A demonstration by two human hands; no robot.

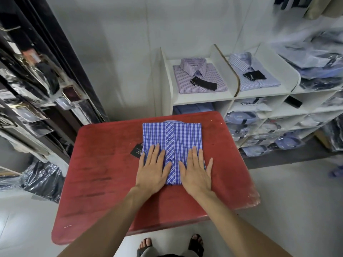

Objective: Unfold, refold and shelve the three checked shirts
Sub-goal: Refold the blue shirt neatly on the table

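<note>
A blue checked shirt [171, 138] lies folded on the red table [104, 173], its button strip facing up and a black tag [137, 150] poking out at its left edge. My left hand [153, 168] and my right hand [196, 170] lie flat, fingers straight, on the shirt's near end, one on each side of the buttons. Behind the table, a pink checked shirt [199, 76] and a pale blue checked shirt [250, 71] sit folded on top of the white shelf unit [202, 99], each with a black tag.
The shelf unit's lower cubbies hold several bagged shirts [241, 123]. More bagged shirts [315, 60] are piled at the right. A dark rack of packaged items [33, 86] lines the left wall, with plastic bags [42, 179] on the floor below. My sandalled feet [195, 242] stand at the table's near edge.
</note>
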